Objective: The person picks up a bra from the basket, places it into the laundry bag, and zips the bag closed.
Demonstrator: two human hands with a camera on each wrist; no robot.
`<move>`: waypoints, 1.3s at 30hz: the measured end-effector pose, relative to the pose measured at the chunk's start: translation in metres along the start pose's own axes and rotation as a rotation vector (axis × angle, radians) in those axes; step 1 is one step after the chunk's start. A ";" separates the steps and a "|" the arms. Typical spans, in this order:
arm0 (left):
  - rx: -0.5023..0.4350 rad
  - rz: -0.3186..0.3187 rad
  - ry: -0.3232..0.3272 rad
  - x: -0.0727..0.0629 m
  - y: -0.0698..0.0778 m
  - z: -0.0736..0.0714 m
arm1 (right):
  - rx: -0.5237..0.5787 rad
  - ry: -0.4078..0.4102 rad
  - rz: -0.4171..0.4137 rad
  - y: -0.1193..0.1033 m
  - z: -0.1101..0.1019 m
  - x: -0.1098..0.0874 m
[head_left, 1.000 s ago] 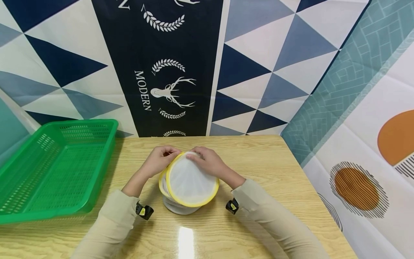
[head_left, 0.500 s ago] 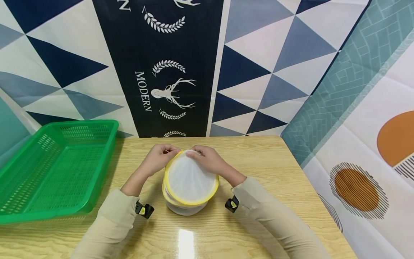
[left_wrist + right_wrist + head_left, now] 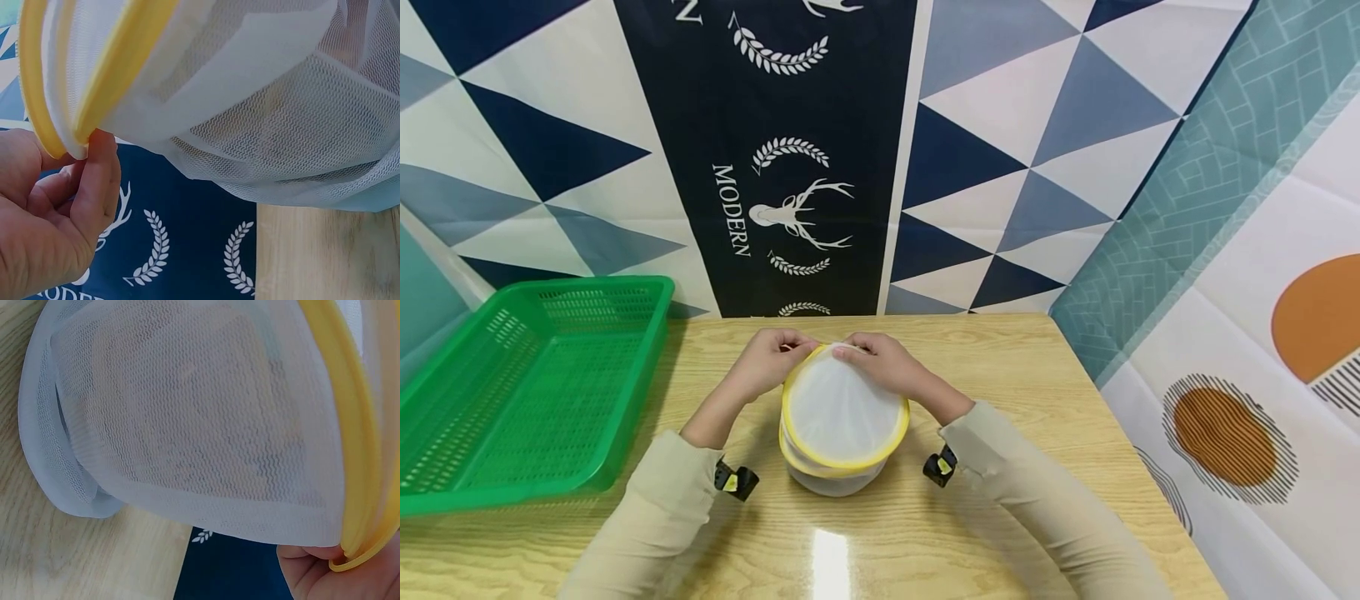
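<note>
A white mesh laundry bag (image 3: 848, 408) with yellow trim stands between both hands on the wooden table. Its round lid tilts toward the head camera. My left hand (image 3: 773, 364) pinches the yellow rim at the bag's far left; in the left wrist view, thumb and fingers close on the yellow trim (image 3: 122, 62) and a white strip. At the far right of the rim, my right hand (image 3: 887, 367) grips the bag, thumb on top of the lid. Below, the right wrist view shows a yellow loop (image 3: 369, 553) at that hand. The mesh side (image 3: 187, 412) hangs in soft folds.
A green plastic basket (image 3: 643, 375) stands on the left of the table (image 3: 1000, 367). Patterned cloth (image 3: 790, 100) covers the wall behind the table's far edge. Another patterned cloth (image 3: 1240, 333) hangs along the right side.
The bag's lower part has swung right beneath the lid, so less of its left side shows. Both hands have risen slightly in the head view, keeping hold of the rim.
</note>
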State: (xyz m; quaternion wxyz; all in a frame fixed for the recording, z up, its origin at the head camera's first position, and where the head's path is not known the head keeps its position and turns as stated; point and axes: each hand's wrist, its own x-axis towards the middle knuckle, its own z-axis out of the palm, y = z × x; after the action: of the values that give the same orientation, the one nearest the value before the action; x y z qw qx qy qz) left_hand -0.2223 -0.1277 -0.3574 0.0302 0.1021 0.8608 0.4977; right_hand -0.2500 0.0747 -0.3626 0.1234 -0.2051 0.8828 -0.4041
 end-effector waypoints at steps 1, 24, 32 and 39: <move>0.002 -0.001 0.001 0.000 0.000 0.000 | 0.008 -0.002 0.000 0.000 0.000 0.000; 0.057 -0.071 0.008 -0.004 -0.010 0.006 | -0.021 0.024 0.002 0.010 0.003 -0.003; 0.051 -0.075 0.022 -0.003 -0.010 0.007 | -0.135 0.048 -0.140 0.008 0.004 -0.001; 0.063 -0.035 0.042 -0.001 -0.008 0.009 | -0.126 0.045 -0.156 0.002 0.003 0.003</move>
State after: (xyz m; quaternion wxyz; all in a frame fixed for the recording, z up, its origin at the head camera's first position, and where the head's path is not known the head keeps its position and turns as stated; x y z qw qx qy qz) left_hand -0.2207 -0.1241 -0.3690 0.0176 0.0777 0.8782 0.4716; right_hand -0.2522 0.0722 -0.3666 0.0584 -0.2714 0.8903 -0.3609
